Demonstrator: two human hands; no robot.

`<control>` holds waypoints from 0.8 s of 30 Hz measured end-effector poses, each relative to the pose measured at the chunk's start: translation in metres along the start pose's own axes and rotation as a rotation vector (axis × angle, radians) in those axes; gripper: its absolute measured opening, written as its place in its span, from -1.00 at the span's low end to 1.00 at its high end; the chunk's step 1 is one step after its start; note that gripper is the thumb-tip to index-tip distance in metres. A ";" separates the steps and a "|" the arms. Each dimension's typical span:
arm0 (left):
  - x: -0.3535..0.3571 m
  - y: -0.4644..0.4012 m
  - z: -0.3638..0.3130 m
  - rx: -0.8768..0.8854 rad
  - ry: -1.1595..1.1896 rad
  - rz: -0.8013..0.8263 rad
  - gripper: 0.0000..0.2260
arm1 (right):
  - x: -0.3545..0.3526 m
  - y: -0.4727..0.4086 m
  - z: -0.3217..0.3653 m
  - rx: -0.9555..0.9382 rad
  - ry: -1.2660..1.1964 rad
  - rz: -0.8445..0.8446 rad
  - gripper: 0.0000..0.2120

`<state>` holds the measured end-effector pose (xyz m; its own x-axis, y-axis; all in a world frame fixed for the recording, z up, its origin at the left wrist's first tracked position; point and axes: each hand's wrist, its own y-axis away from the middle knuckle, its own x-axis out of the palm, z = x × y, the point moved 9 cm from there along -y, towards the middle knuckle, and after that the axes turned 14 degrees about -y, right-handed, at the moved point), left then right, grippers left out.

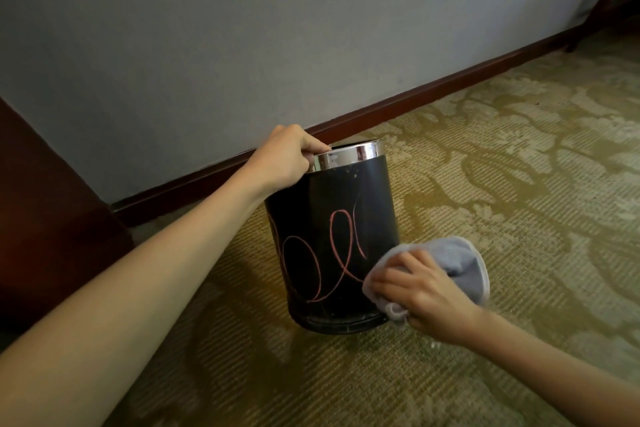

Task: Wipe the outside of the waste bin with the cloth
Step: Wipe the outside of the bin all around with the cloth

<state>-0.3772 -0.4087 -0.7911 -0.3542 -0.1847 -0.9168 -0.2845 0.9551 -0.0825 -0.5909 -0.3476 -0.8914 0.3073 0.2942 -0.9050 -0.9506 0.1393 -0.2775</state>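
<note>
**binfan22:** Dark wood on the far left of the waste bin (334, 236), looks like a cabinet side (41, 218). Then the left hand (282, 159), grip curled over the shiny metal rim band (348, 153), fingers hooked over the edge so the bin tips a little away from the wall (242, 28). The bin sits on the patterned carpet (485, 166), just in front of the reddish skirting board (398, 107).

**mop_and_go:** Yeah, and right of the bin, low down by its base, the right hand (424, 291) has a grey cloth (457, 263) bunched up, fingers curled round it, pressing it against the lower right side. Pink chalky loops (332, 253) on the black wall haven't been wiped off yet, so I'd guess the job's barely started.

**binfan22:** How do you reckon it handles?

**mop_and_go:** Looks light and stiff, empty I'd assume, though I can't see inside. The black skin looks smooth, probably slippery, so it'll slide or spin on carpet if you push hard. The rim's the right place to hold it, like now. The cloth's soft, so it'll wrap the curve fine.
</note>
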 end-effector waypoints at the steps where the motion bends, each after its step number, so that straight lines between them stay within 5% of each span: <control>1: 0.000 0.000 -0.001 0.001 -0.004 -0.003 -0.65 | -0.012 -0.012 -0.002 -0.001 0.006 -0.017 -0.75; 8: 0.003 -0.001 -0.009 0.020 -0.047 0.022 -0.62 | -0.101 -0.076 -0.036 0.171 0.002 -0.448 -0.66; 11: 0.000 -0.001 -0.007 0.024 -0.020 0.015 -0.63 | -0.060 -0.048 -0.017 0.148 0.011 -0.367 -0.63; 16: -0.002 -0.001 -0.011 0.046 0.000 0.015 -0.62 | 0.023 0.011 0.024 0.035 0.140 0.000 -0.69; 19: 0.001 -0.001 -0.018 0.064 -0.004 0.012 -0.61 | -0.001 -0.012 0.021 0.063 0.112 -0.044 -0.74; 24: -0.002 -0.006 -0.019 0.035 -0.046 0.013 -0.59 | -0.084 -0.072 -0.014 0.225 0.115 -0.354 -0.67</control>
<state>-0.3912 -0.4180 -0.7812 -0.3156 -0.1625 -0.9349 -0.2485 0.9650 -0.0838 -0.5484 -0.3953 -0.7997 0.5934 0.0860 -0.8003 -0.7504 0.4189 -0.5114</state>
